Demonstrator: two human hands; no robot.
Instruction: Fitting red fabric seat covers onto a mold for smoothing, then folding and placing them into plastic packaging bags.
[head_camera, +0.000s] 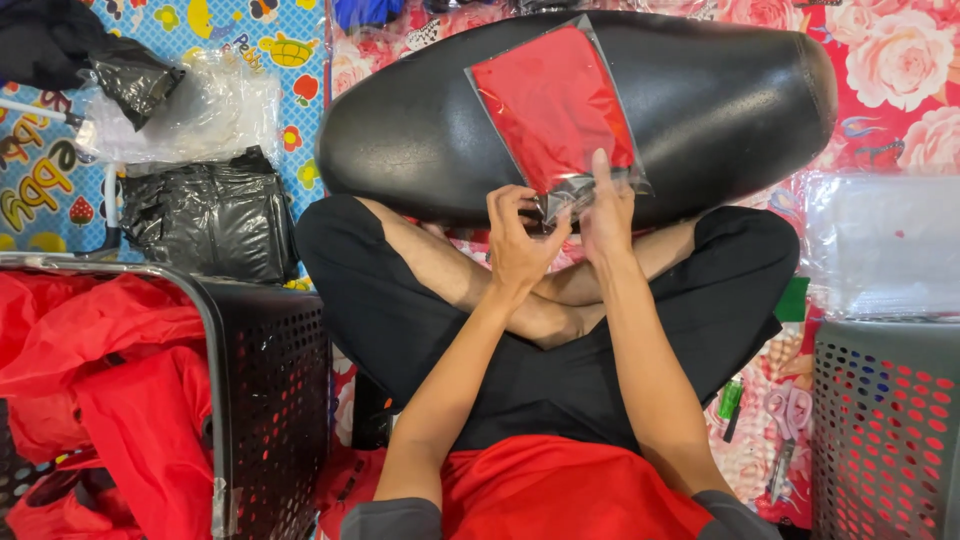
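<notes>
At centre, far from the lap, one clear plastic bag w/ a folded red garment (553, 105) lies tilted on one black motorbike seat (700, 100) that spans the floor from left to right. Two hands work its near edge: left hand (520, 238) has fingers curled, pinching the bag's near corner; right hand (608, 205) lies flat on the near flap, fingers mostly straight, pressing it down, thumb side hidden. Hands sit just beside each other, both touching the bag. Person sits cross-legged in black shorts, legs right under the seat's near rim, so little room betw. knees and seat. Two perforated baskets: black basket (270, 390) near left, packed w/ red cloth (110, 380); grey basket (880, 430) near right, contents can't tell. One stack of clear bags (880, 240) just beyond the grey one. Far left: one black plastic bundle (210, 215), one crumpled clear bag (200, 110). More red fabric (570, 490) on the lap. Floor covered by a red rose-print mat (900, 70) on the right & a blue cartoon mat (40, 180) on the left.
</notes>
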